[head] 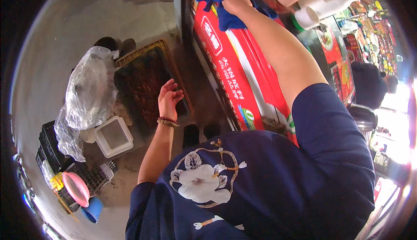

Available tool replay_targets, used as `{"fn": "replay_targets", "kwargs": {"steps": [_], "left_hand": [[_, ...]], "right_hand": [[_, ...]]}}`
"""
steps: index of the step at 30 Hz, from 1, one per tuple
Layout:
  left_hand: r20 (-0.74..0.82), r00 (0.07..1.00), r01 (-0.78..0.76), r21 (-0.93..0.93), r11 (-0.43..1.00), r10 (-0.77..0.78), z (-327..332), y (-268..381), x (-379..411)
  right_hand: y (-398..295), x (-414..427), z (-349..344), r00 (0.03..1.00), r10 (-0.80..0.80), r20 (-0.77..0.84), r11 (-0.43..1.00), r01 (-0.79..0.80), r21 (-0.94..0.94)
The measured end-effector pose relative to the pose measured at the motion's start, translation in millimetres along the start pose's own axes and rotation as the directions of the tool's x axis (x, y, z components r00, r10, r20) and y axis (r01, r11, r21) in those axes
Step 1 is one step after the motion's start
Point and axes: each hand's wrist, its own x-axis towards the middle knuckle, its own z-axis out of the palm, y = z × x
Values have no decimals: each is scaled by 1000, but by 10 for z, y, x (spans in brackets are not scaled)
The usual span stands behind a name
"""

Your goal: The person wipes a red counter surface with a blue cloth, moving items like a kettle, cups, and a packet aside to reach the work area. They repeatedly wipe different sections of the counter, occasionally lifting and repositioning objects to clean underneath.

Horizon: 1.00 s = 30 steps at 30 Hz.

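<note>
At the top of the view, my right hand (235,1) holds a blue cloth (228,21) down against the counter, fingers spread over the bunched fabric. Red sheeting (213,67) with white printed writing covers the counter's side and edge below the cloth. My left hand (169,99), a beaded bracelet (167,121) at its wrist, hangs in the air with loosely curled fingers and nothing in it. Beneath it on the floor is a dark-filled crate (143,83) with a yellowish rim. The palm side of my right hand is hidden.
Pale containers (335,0) stand on the counter right of my right arm. A clear plastic bag (89,90), a white plastic tub (125,142), black crates (52,142), a pink basin (85,192) and a blue bucket (94,208) sit at left. A person (368,83) is at far right.
</note>
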Motion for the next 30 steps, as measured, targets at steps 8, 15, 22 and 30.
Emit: {"fn": "replay_targets", "kwargs": {"steps": [8, 15, 22, 30], "left_hand": [[96, 994, 53, 78, 996, -60, 371, -126, 3], [274, 959, 26, 179, 984, -75, 692, -145, 29], [326, 940, 27, 225, 974, -101, 976, -192, 27], [385, 911, 43, 271, 962, -149, 1106, -307, -22]], "right_hand": [[-77, -975, -586, 996, -72, 47, 996, 69, 62], [-48, -1913, -650, 994, 33, 108, 973, -56, 223], [-51, -2808, -985, 998, 21, 67, 958, -39, 284], [-30, -3670, -1277, 980, 89, 177, 915, -151, 375]]}}
